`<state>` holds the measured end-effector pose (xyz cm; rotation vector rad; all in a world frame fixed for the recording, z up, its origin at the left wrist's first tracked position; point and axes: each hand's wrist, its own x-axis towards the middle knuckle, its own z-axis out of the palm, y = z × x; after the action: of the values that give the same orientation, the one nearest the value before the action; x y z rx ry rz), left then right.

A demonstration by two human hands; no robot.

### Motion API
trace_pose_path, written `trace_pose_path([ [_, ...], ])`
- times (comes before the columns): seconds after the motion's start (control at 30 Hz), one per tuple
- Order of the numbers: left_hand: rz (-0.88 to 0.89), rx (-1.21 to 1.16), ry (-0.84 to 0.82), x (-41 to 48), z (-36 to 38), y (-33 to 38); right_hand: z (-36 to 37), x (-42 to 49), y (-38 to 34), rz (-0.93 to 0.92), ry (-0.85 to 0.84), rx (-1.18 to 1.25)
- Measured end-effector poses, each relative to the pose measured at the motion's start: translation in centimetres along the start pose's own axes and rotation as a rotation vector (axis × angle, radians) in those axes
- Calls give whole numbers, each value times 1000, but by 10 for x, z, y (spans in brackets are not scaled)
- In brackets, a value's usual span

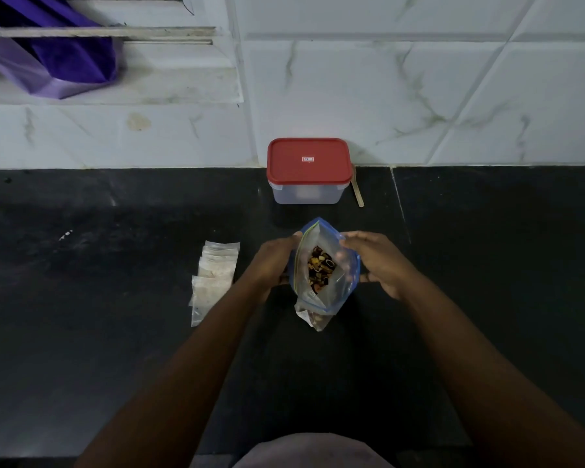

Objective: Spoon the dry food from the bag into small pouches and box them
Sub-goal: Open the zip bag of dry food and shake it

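My feed is dim overall: the black counter (115, 265) swallows nearly all detail, while the white tiled wall (419, 96) is the brightest area, lit softly and evenly without hard glare. I get a faint sheen on the counter at left, small highlights on the clear plastic of the bag (320, 238), and wide-angle bending of tile lines toward the edges.

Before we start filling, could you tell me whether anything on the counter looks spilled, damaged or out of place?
Nothing stands out. The left hand and right hand hold the bag open with the dry food inside, none spilled on the counter; the pouches lie stacked, and the box is lidded.
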<state>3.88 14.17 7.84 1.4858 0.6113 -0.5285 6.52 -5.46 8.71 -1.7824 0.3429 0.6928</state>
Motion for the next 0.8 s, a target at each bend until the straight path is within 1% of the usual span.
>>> trace_pose_path([
  [0.13,16,19,-13,5,2,10,6,4,-8,25,23,-19],
  [0.27,7,-70,-53,4,1,15,4,5,-15,130,23,181],
  [0.3,-1,-79,-73,3,0,16,2,6,-15,141,17,192],
  [0.4,27,2,-111,2,3,16,0,7,-14,124,14,128],
  [0.53,87,76,-73,4,10,14,-1,8,-15,128,3,176],
  [0.6,57,79,-70,6,10,15,-4,8,-13,144,-15,222],
  [0.8,-143,-199,-192,10,-1,11,-11,10,-4,249,-101,384],
])
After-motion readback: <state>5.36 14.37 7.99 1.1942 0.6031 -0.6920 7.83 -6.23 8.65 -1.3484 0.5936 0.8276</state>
